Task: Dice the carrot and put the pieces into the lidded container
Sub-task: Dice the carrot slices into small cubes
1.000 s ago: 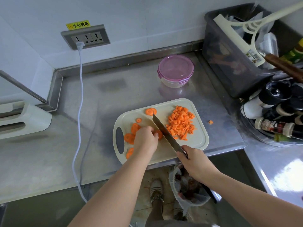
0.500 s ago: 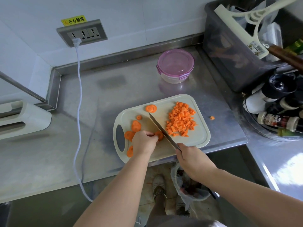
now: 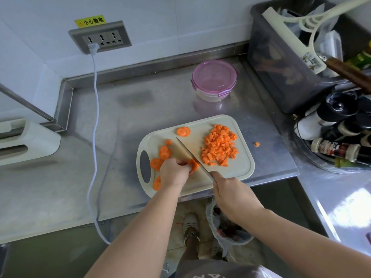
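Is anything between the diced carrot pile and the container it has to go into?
Yes: the purple lid sits on the container, covering its opening. On the steel counter between the diced pile and the container, nothing visible stands.

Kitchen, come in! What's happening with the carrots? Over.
Left hand holding carrot slices, right hand gripping knife. Diced pile on board, several rounds uncut. Lid on container. One stray cube on counter.
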`<action>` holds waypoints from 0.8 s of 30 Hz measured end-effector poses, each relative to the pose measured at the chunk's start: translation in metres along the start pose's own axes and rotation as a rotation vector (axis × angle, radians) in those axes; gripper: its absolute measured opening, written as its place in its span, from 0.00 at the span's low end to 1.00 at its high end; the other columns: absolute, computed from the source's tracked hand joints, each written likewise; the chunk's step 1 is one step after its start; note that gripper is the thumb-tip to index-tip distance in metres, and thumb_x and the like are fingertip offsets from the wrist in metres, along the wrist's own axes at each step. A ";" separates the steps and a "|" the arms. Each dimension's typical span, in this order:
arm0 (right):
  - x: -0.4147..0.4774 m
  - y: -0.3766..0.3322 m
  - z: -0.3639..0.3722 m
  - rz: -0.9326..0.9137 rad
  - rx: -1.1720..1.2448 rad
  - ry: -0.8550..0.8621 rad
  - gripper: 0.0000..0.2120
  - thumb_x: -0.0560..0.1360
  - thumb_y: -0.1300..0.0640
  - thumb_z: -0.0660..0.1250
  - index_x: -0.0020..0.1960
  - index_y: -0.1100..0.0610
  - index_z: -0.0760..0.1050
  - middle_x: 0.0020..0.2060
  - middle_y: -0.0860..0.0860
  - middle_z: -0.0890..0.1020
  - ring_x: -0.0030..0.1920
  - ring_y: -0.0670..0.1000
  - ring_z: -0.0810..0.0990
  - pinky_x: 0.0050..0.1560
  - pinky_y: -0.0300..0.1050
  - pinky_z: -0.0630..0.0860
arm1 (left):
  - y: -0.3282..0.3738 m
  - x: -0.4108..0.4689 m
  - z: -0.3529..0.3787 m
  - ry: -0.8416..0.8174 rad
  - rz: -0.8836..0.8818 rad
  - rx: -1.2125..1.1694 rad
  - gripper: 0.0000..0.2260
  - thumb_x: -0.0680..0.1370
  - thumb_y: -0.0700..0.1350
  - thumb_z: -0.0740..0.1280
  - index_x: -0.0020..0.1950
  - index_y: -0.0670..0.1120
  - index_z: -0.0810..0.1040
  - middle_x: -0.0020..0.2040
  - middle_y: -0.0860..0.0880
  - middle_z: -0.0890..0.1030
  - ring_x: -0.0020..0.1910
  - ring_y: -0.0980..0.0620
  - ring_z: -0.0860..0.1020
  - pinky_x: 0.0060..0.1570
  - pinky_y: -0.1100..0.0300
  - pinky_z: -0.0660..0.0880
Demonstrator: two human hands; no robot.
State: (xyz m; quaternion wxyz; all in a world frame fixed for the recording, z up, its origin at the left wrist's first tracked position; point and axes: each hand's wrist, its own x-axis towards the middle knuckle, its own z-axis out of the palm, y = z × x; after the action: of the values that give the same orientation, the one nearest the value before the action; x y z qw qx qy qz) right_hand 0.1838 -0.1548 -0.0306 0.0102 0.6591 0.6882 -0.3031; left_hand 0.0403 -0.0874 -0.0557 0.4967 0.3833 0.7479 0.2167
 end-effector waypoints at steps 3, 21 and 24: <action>0.001 -0.002 -0.001 0.012 -0.022 -0.021 0.16 0.81 0.60 0.53 0.68 0.52 0.62 0.41 0.54 0.80 0.39 0.57 0.80 0.36 0.49 0.76 | -0.001 0.002 0.000 0.003 -0.005 -0.002 0.07 0.71 0.42 0.73 0.35 0.49 0.78 0.38 0.45 0.84 0.45 0.45 0.82 0.51 0.47 0.79; 0.005 -0.011 0.001 0.069 -0.015 -0.114 0.15 0.81 0.58 0.50 0.66 0.56 0.65 0.46 0.54 0.76 0.49 0.59 0.79 0.44 0.48 0.73 | -0.007 0.011 0.003 0.031 0.034 0.139 0.06 0.74 0.46 0.72 0.48 0.45 0.81 0.45 0.48 0.84 0.46 0.49 0.81 0.44 0.60 0.73; 0.006 -0.009 0.007 0.088 -0.011 -0.111 0.15 0.81 0.59 0.50 0.66 0.55 0.65 0.44 0.52 0.72 0.49 0.58 0.79 0.43 0.47 0.71 | -0.007 0.011 0.002 0.043 0.026 0.141 0.06 0.74 0.46 0.71 0.49 0.46 0.80 0.46 0.48 0.84 0.48 0.49 0.80 0.43 0.61 0.71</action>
State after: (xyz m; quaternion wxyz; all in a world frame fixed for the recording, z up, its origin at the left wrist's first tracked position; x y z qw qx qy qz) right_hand 0.1723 -0.1516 -0.0354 0.0651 0.6708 0.6586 -0.3348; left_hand 0.0377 -0.0831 -0.0674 0.4496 0.4222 0.7668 0.1782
